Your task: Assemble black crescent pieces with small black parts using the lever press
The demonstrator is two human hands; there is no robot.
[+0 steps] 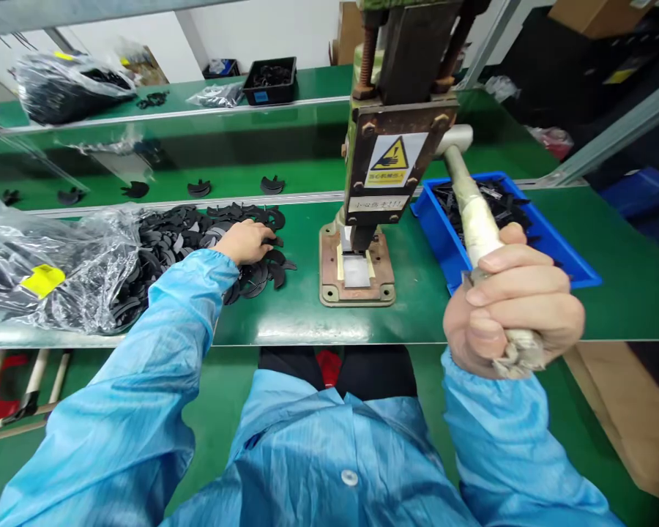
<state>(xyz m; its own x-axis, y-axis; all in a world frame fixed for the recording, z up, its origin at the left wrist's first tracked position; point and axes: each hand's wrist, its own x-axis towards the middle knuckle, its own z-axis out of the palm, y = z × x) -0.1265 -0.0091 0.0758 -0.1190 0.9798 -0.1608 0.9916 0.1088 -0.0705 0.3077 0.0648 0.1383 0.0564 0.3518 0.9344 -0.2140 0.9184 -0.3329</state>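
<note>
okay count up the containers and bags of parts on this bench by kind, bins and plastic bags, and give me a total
Blue plastic bin of black parts, beside the right hand: 1
Black plastic bins on the back shelf: 2
Clear plastic bags with black parts: 3
Total: 6

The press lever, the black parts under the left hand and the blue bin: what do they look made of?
Press lever: likely a metal rod wrapped in off-white cloth or tape, frayed at the end below the right hand.
Black parts under the left hand: thin, flat, matte sheet, possibly rubber or plastic; can't tell which.
Blue bin: smooth moulded plastic with a slight sheen.
</note>
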